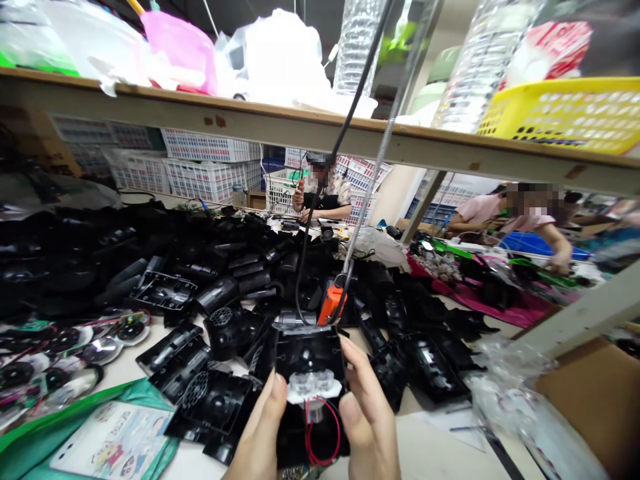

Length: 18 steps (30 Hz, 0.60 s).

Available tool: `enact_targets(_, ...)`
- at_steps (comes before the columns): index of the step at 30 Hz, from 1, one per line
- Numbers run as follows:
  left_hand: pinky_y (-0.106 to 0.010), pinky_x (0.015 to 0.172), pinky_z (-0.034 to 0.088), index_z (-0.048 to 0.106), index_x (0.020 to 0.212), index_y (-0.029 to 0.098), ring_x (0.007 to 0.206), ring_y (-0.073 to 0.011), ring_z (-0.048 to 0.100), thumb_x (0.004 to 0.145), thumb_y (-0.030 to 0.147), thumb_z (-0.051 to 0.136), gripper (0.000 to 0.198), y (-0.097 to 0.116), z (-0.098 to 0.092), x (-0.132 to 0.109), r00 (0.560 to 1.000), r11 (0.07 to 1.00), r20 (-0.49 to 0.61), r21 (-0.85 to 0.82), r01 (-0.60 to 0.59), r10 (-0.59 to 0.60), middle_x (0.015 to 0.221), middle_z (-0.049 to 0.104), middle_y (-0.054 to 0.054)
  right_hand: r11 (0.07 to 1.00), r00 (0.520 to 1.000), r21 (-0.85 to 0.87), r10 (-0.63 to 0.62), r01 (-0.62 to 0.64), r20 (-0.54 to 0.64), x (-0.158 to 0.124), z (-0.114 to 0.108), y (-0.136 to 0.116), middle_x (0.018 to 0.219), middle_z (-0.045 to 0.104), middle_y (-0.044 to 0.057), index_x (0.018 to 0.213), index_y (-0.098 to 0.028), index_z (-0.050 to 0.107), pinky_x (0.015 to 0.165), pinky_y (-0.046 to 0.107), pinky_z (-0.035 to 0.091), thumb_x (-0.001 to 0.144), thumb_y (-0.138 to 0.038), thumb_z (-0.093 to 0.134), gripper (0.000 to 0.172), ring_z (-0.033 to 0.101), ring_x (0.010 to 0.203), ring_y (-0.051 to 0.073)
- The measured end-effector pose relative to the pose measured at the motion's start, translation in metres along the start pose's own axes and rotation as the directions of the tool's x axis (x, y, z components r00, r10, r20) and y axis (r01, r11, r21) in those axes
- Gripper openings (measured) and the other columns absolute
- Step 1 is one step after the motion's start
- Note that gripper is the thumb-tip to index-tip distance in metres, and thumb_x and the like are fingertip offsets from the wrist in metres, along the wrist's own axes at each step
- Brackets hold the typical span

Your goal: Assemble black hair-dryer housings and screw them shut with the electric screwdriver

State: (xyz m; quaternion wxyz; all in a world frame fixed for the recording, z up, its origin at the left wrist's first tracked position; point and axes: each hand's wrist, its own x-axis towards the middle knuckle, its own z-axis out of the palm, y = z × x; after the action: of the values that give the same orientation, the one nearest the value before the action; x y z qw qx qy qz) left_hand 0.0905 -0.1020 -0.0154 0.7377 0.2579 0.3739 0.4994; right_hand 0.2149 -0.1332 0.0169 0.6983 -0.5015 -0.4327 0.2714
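Note:
Between my two hands is a black plastic housing (307, 350), held over the front of the table. A clear lens piece on a white plate (313, 387) sits inside it, with a loop of red wire (340, 433) hanging below. My left hand (263, 427) grips the housing's left side, thumb on its edge. On the opposite side, my right hand (367, 413) wraps its fingers and thumb around the right edge. An orange electric screwdriver (332, 301) hangs from a coiled cord just behind the housing. Loose black housing halves (213, 407) lie to the left of my hands.
Black plastic parts (150, 233) are heaped across the table. Wired round parts (65, 353) lie at left by a green bag (155, 400). Clear plastic bags (520, 393) are at right. A shelf (280, 120) crosses overhead. Two co-workers (327, 193) sit beyond.

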Motion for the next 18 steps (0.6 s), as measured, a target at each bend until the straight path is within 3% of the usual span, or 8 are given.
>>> enact_targets(3,-0.056,0.121,0.040,0.075,0.128,0.021,0.145,-0.0465,0.048,0.063,0.081,0.079,0.088,0.005,0.014,-0.003,0.995,0.999,0.089,0.024,-0.038,0.035,0.133,0.075,-0.015,0.991,0.991,-0.006,0.135,-0.135,-0.021,-0.007,0.002,0.009,0.145,0.066,0.008,0.143,-0.025,0.062,0.107,0.035,0.053,0.092,-0.057,0.070,0.061,0.062,0.134,0.028)
enact_targets(6,-0.056,0.120,0.041,0.071,0.132,0.020,0.140,-0.0470,0.053,0.059,0.073,0.088,0.092,0.007,0.023,-0.007,0.980,0.993,0.184,0.076,-0.088,0.073,0.136,0.073,-0.016,0.990,0.992,-0.050,0.128,-0.129,-0.011,-0.013,0.003,0.016,0.152,0.060,0.005,0.147,-0.025,0.058,0.113,0.033,0.048,0.096,-0.054,0.065,0.059,0.055,0.142,0.026)
enact_targets(9,-0.053,0.120,0.041,0.068,0.133,0.021,0.136,-0.0428,0.059,0.066,0.058,0.092,0.080,0.004,0.024,-0.008,0.993,0.983,0.089,0.157,-0.091,0.078,0.136,0.073,-0.015,0.992,0.994,-0.056,0.111,-0.112,-0.019,-0.016,0.007,0.020,0.155,0.057,0.003,0.149,-0.028,0.057,0.118,0.033,0.044,0.100,-0.053,0.060,0.055,0.048,0.148,0.025)
enact_targets(12,-0.053,0.124,0.035,0.067,0.134,0.021,0.141,-0.0426,0.054,0.066,0.060,0.090,0.082,0.000,0.023,-0.005,0.991,0.972,-0.052,0.207,-0.110,0.124,0.140,0.070,-0.014,0.989,0.991,-0.073,0.131,-0.132,-0.015,-0.016,0.010,0.022,0.157,0.054,0.003,0.150,-0.030,0.056,0.123,0.036,0.037,0.102,-0.054,0.056,0.054,0.040,0.152,0.024)
enact_targets(18,-0.052,0.127,0.029,0.066,0.134,0.022,0.146,-0.0404,0.048,0.074,0.054,0.087,0.072,-0.002,0.021,0.000,0.983,0.952,-0.025,0.254,-0.168,0.180,0.146,0.066,-0.013,0.990,0.989,-0.019,0.142,-0.141,0.028,-0.015,0.013,0.029,0.161,0.049,0.004,0.152,-0.028,0.053,0.127,0.037,0.031,0.103,-0.054,0.055,0.056,0.040,0.153,0.022)
